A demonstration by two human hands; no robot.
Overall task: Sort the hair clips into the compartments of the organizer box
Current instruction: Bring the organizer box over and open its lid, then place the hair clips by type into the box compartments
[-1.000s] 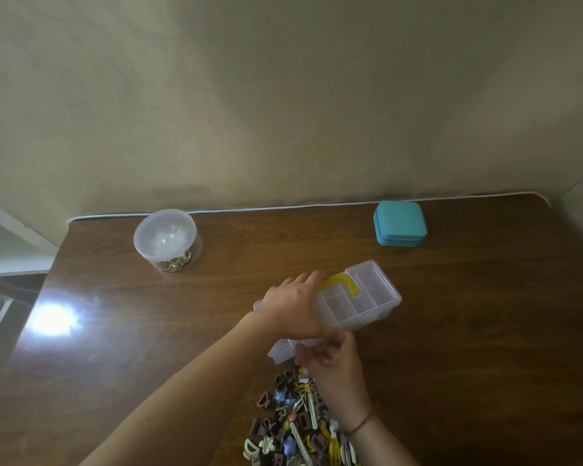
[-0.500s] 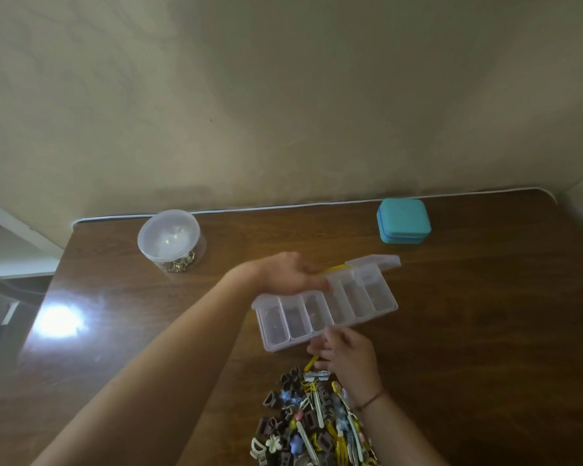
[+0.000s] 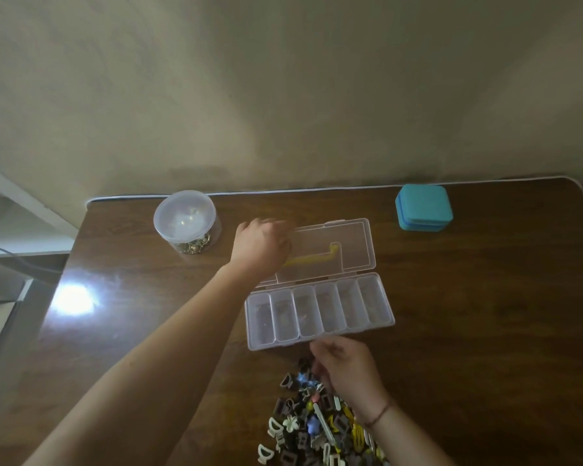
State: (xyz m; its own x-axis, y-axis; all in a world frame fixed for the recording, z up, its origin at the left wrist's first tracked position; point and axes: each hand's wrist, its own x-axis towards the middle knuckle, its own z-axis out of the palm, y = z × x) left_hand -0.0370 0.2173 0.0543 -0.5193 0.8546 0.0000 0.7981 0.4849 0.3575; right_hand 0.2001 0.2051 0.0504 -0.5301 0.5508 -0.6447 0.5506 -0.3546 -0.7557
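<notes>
The clear organizer box (image 3: 349,306) lies open mid-table, a row of several narrow compartments, all looking empty. Its clear lid (image 3: 350,243) is folded back flat behind it, with a yellow L-shaped piece (image 3: 317,258) showing through. My left hand (image 3: 261,247) holds the lid's left end, its fingers blurred over the far edge. In front of the box lies a heap of hair clips (image 3: 317,425), brown, cream, yellow and blue. My right hand (image 3: 345,369) hovers at the heap's top with curled fingers; whether it holds a clip is hidden.
A round clear tub (image 3: 184,216) with a lid and gold bits inside stands at the back left. A teal square case (image 3: 423,206) sits at the back right. The brown wooden table (image 3: 485,314) meets a wall behind; a bright glare spot (image 3: 73,299) marks its left side.
The box went from tilted in both hands to flat on the table. My left hand swung the lid fully back. My right hand let go of the front and dropped to the heap.
</notes>
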